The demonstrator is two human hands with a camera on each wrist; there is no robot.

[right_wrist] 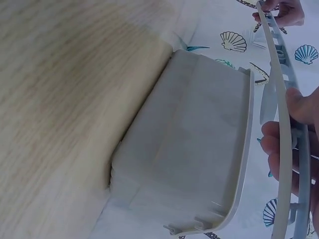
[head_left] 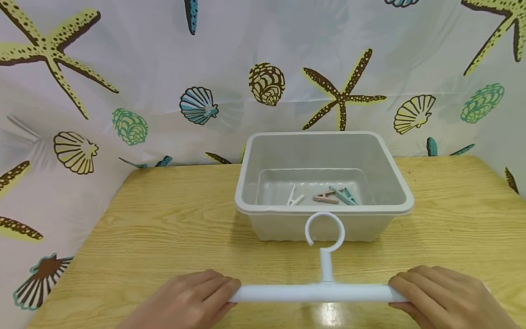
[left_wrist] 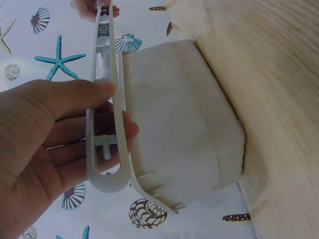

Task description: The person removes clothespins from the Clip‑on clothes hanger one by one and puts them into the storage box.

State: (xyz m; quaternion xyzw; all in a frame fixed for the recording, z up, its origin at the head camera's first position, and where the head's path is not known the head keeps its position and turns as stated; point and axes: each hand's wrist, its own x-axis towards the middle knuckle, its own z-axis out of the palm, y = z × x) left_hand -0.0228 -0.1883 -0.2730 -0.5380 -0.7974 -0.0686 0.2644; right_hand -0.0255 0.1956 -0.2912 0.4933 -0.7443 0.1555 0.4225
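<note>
A white plastic clothes hanger (head_left: 296,293) is held level over the near side of the table, its round hook pointing up and overlapping the bin's front wall in the head view. My left hand (head_left: 193,297) grips one end of it; thumb and fingers pinch the bar in the left wrist view. At the other end my right hand (head_left: 444,297) holds it the same way. Seen from the wrists, the hanger (left_wrist: 109,183) is a long hollow frame with rounded ends and small pegs inside.
Beyond the hanger, a light grey plastic bin (head_left: 324,209) stands on the wooden table (head_left: 172,219). On its floor lie a white clothespin (head_left: 292,200), a brownish-pink clothespin (head_left: 326,199) and teal clothespins (head_left: 347,195). A sheet (head_left: 152,68) printed with shells and starfish hangs behind the table.
</note>
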